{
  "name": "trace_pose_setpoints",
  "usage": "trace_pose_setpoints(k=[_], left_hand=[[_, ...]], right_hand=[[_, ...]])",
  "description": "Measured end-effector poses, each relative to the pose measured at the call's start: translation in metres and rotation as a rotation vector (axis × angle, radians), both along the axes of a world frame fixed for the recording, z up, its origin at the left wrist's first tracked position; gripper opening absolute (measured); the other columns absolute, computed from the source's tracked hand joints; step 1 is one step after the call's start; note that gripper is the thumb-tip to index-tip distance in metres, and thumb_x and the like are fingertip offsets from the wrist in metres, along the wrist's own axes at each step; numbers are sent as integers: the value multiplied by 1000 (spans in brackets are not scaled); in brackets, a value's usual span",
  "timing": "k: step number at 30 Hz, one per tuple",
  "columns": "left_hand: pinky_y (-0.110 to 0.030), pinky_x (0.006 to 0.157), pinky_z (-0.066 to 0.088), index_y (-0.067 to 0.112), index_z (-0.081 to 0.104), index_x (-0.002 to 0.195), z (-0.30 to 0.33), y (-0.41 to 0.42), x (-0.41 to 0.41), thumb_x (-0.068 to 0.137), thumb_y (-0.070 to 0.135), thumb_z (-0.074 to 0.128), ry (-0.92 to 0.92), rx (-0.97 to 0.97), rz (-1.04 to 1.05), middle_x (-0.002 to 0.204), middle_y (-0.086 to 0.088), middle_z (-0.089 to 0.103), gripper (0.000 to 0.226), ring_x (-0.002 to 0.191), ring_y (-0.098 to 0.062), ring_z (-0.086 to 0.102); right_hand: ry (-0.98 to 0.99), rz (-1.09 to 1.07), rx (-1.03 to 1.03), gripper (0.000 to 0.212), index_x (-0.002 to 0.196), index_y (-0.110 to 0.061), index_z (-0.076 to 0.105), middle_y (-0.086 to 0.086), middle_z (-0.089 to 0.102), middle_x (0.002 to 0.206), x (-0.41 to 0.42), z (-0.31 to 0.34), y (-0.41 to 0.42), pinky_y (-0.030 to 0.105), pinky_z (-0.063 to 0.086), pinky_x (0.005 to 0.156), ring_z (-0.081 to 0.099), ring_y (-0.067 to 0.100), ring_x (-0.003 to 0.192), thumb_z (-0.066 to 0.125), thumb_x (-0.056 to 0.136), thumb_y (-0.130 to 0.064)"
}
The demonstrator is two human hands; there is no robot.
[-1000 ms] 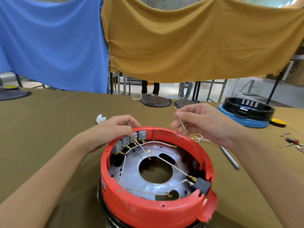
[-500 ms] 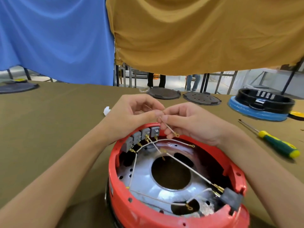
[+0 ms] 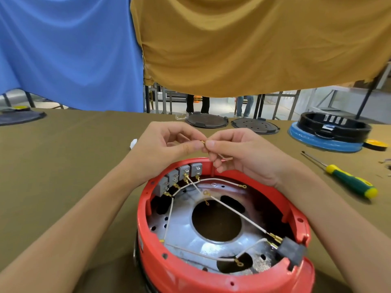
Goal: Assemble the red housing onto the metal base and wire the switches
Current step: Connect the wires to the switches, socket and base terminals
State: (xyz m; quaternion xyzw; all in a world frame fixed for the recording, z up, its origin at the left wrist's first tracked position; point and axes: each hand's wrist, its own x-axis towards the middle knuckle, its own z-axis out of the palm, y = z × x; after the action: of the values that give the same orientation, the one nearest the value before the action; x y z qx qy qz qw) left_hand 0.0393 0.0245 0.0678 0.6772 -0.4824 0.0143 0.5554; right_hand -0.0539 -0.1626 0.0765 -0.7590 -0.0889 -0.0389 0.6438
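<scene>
Both hands (image 3: 211,149) pinching wire (image 3: 220,155) — olive-covered table (image 3: 63,166), hanging cloths (image 3: 243,45)

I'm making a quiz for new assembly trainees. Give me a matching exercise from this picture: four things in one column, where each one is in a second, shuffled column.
Things:
1. screwdriver
2. grey switches
3. loose wire
4. black connector block

Places:
A. pinched between left hand and right hand
B. on the table, right of the red housing
C. near right inside the housing
D. in a row on the housing's far left wall

Pairs: 1-B, 2-D, 3-A, 4-C
</scene>
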Motion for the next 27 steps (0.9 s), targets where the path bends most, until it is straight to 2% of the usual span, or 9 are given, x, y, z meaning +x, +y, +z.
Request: trace_pose_setpoints(k=[3,5,6,10,15,17,22,24,27], left_hand=[[-25,78,52,42,59,115,10,15,9,69,59,82,131,444,55,107,12,68,54,95,-8,68],[-29,74,54,44,56,114,14,27,11,61,51,79,234,774,-15,112,7,65,58,97,-16,69],[-29,72,56,41,58,114,14,29,10,61,40,78,252,818,-30,113,2,64,56,95,-19,69],[-35,72,59,36,66,108,14,20,5,62,20,74,263,681,60,110,-4,66,50,93,-23,70],[-25,73,53,31,68,108,4,5,4,81,4,72,235,550,146,105,3,71,39,91,-12,70],[-28,81,54,29,67,112,2,3,4,82,5,74,218,504,175,109,5,71,39,99,-11,69],[-30,100,45,40,58,128,5,11,9,93,37,67,229,603,93,121,19,63,37,113,0,59],[-30,98,49,37,62,125,2,7,7,98,33,61,145,578,146,114,16,67,27,106,-3,63],[-29,81,53,30,70,111,1,0,5,98,24,61,66,529,238,102,11,69,17,92,-9,67]], right_hand=[[-60,-85,4,8,91,-3,69,5,60,70,-1,3,-1,23,52,60,56,13,61,63,93,-9],[-90,-127,-29,11,93,-1,69,4,60,69,-5,8,-6,22,52,60,55,13,61,65,92,-11],[-98,-142,-59,12,94,-1,69,4,61,69,-7,9,-9,22,52,61,55,14,62,66,92,-13],[-120,-173,-153,12,97,-3,72,7,64,70,-14,10,-11,25,53,65,58,15,63,67,92,-13],[-127,-152,-213,16,103,2,69,11,66,71,-14,5,-5,26,53,64,59,16,62,66,93,-9],[-126,-146,-212,16,104,3,68,12,67,73,-14,5,-5,27,53,66,60,18,63,66,93,-8],[-118,-130,-191,13,101,0,68,11,70,79,-13,3,-8,30,56,73,64,21,72,66,93,-10],[-116,-126,-197,12,99,-2,69,11,71,80,-12,3,-9,29,57,75,65,20,73,66,93,-11],[-117,-123,-183,10,98,-4,69,10,70,81,-13,3,-11,27,56,73,65,19,73,66,93,-12]])
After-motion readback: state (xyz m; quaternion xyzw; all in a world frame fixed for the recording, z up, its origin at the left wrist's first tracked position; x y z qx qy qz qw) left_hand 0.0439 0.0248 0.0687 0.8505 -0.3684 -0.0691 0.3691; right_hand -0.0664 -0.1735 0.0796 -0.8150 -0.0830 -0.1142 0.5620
